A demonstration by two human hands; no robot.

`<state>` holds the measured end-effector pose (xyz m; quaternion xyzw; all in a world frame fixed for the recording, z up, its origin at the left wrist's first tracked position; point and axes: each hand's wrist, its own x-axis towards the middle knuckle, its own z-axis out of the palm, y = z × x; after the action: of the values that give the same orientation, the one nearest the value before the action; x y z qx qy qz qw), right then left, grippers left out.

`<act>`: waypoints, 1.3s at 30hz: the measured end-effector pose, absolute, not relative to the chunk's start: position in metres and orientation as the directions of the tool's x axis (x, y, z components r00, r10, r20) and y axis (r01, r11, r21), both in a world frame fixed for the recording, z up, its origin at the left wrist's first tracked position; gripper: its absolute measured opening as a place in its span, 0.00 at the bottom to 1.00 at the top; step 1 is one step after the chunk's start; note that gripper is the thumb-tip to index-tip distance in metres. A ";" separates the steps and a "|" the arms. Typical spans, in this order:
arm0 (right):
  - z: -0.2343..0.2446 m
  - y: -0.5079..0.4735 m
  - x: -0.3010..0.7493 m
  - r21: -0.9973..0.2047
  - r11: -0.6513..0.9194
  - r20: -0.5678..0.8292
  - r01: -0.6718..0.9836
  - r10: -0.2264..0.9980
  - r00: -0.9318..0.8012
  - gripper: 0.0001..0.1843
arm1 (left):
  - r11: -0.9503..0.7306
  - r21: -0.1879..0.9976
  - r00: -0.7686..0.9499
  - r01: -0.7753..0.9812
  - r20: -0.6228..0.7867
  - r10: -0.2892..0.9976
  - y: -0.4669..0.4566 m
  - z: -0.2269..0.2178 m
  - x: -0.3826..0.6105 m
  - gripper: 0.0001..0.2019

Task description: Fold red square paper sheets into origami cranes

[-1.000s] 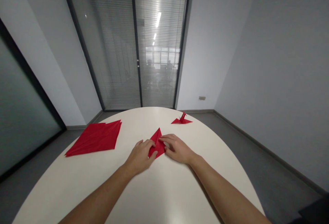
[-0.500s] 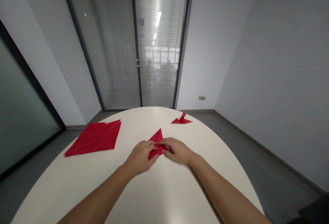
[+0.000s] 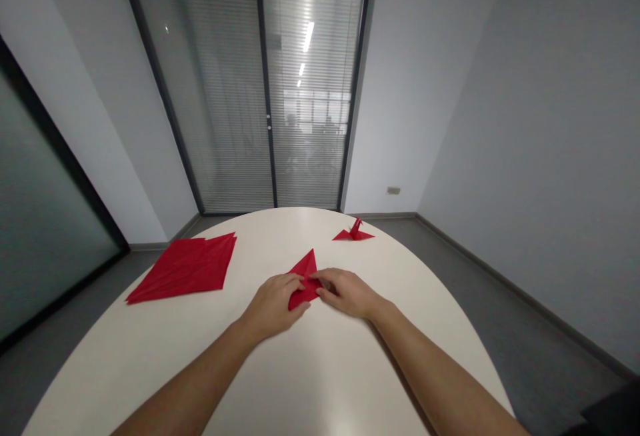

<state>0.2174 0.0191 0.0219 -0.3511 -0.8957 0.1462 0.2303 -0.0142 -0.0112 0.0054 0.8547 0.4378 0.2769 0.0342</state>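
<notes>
A small folded piece of red paper (image 3: 305, 269) lies on the white round table (image 3: 310, 383), its point aimed away from me. My left hand (image 3: 273, 306) rests on its left side with fingers curled and pressing down on the paper. My right hand (image 3: 347, 293) lies on its right side, fingers bent and fingertips pinching the fold. Both hands meet over the paper's near half, which they partly hide.
A stack of flat red paper sheets (image 3: 185, 268) lies at the left of the table. A finished red paper crane (image 3: 354, 232) stands at the far side. Glass doors with blinds (image 3: 265, 89) are beyond the table.
Both hands have closed in over the red paper's near half, and my right fingers have slid from its right edge to the middle fold. The arms have barely shifted.
</notes>
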 end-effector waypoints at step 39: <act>0.018 0.030 0.219 -0.394 0.722 0.446 0.568 0.691 -0.569 0.13 | -0.615 0.484 0.355 0.623 0.526 0.773 -0.008 0.010 -0.020 0.15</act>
<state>0.2193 0.0303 0.0180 -0.3578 -0.8797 0.1040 0.2956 -0.0195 -0.0082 0.0098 0.8169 0.4271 0.3744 0.1003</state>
